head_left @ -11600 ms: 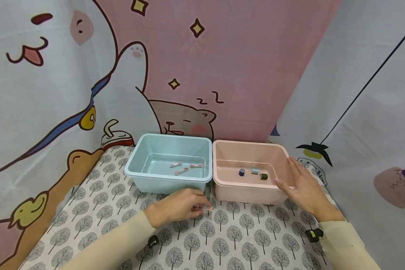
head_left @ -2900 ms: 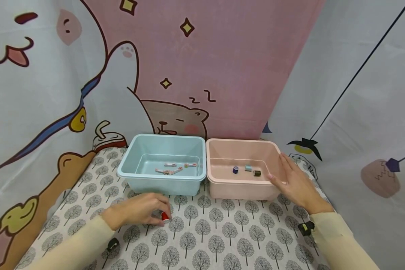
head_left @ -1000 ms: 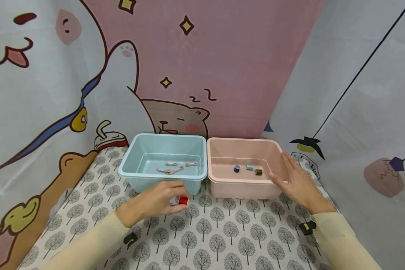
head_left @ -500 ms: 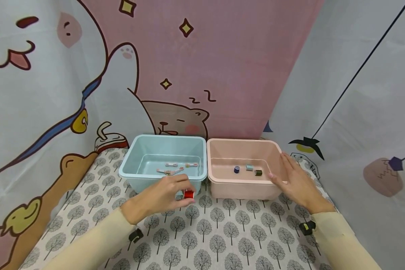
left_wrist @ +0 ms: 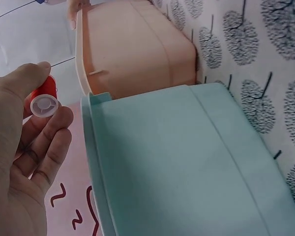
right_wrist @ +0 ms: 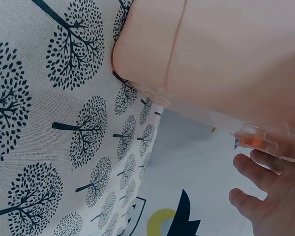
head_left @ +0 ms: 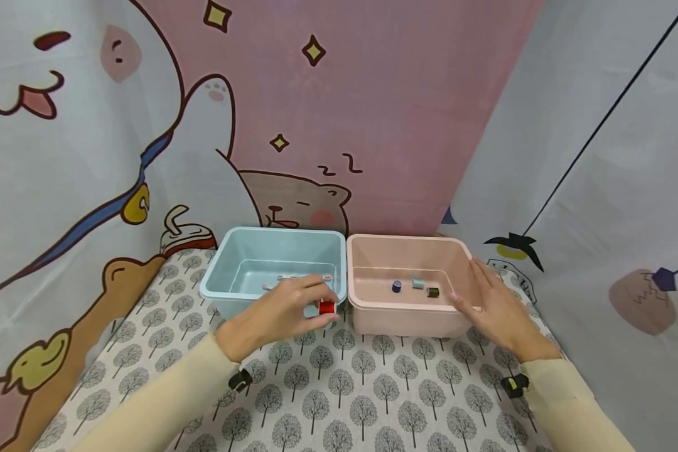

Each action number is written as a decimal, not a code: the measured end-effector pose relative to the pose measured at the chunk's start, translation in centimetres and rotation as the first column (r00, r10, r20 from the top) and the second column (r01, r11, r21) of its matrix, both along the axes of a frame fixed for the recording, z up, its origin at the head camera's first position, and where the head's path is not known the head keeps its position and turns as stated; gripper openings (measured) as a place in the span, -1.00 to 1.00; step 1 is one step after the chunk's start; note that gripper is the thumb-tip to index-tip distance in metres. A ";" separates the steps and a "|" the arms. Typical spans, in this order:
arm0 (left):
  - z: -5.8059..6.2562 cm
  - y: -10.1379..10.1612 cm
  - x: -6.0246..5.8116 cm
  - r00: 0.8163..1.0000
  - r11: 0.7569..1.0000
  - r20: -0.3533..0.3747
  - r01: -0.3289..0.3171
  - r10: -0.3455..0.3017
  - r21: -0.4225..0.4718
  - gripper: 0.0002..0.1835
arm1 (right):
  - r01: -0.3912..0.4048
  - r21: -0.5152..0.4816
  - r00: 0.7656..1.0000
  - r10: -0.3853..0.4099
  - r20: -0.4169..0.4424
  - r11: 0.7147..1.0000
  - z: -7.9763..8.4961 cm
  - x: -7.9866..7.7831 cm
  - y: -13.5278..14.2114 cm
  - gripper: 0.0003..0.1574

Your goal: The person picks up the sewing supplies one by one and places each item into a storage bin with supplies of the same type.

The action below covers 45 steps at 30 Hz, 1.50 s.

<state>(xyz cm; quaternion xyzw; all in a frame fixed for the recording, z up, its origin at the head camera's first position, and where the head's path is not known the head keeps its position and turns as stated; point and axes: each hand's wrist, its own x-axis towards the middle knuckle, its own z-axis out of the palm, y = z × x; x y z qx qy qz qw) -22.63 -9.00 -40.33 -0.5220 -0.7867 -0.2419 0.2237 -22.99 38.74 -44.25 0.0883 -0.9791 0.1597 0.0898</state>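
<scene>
In the head view my left hand pinches a small red thread spool between thumb and fingers, raised before the blue bin's front right corner. The left wrist view shows the spool's white end facing the camera. My right hand rests at the right rim of the pink bin, fingers fairly straight along the corner. Inside that bin lie a dark blue spool, a light blue spool and a dark green spool. Small pale pink clip-like pieces lie in the blue bin, partly hidden by my left hand.
Both bins stand side by side on a tree-print cloth. A cartoon-print curtain hangs behind them, and a grey-white curtain borders the right side.
My left hand put a pink clip into the blue bin, then picked up the red spool from the cloth and carried it up and right. The right hand stays at the pink bin.
</scene>
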 end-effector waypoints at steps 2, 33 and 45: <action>0.2 0.3 -0.2 1.000 1.000 0.007 -0.008 0.008 0.007 -0.68 | 0.001 0.001 1.000 -0.001 0.003 1.000 0.0 0.0 0.0 0.34; 4.9 4.8 -5.7 0.992 0.997 0.104 -0.074 0.075 -0.011 -0.81 | -0.010 0.011 1.000 0.010 0.007 1.000 0.3 -0.2 -0.1 0.36; 6.2 7.5 -8.1 0.981 0.995 0.163 -0.101 0.104 -0.022 -0.79 | -0.002 0.020 1.000 0.002 0.018 1.000 0.2 -0.3 0.0 0.38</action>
